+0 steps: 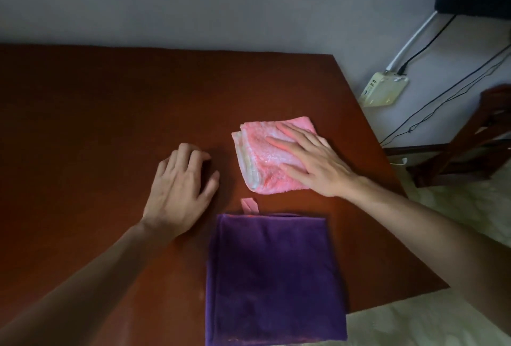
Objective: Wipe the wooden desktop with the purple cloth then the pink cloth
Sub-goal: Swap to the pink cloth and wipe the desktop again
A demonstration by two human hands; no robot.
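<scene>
Head view, dim light. Right hand [312, 160] lies flat on the pink cloth [265, 157], fingers [279, 143] straight and spread apart, palm down, pressing the cloth onto the desk [96, 113]; no curl or pinch visible. Pink cloth is folded into a rough rectangle, layered edges showing on its 9 o'clock side, sitting right of desk centre, near the desk's 3 o'clock edge. Left hand [179, 185] rests on bare wood at 9 o'clock of the pink cloth, close beside it but apart from it, fingers loosely curled with tips on the surface, holding nothing. Purple cloth [273, 276] lies flat and folded square at 6 o'clock of the pink cloth, apart from it, its near end overhanging the desk's front edge; neither hand touches it. A small pink tab [249, 204] sticks out from under the purple cloth's 12 o'clock edge, between the two cloths. Desk is dark reddish-brown wood, back edge against a grey wall [221, 0]. Off the desk at 2 o'clock: a white power strip [384, 88] on the floor with a white cable and black cables running out of it. At 3 o'clock, a dark wooden frame [470, 146], likely a chair, partly cut off by the picture edge.
</scene>
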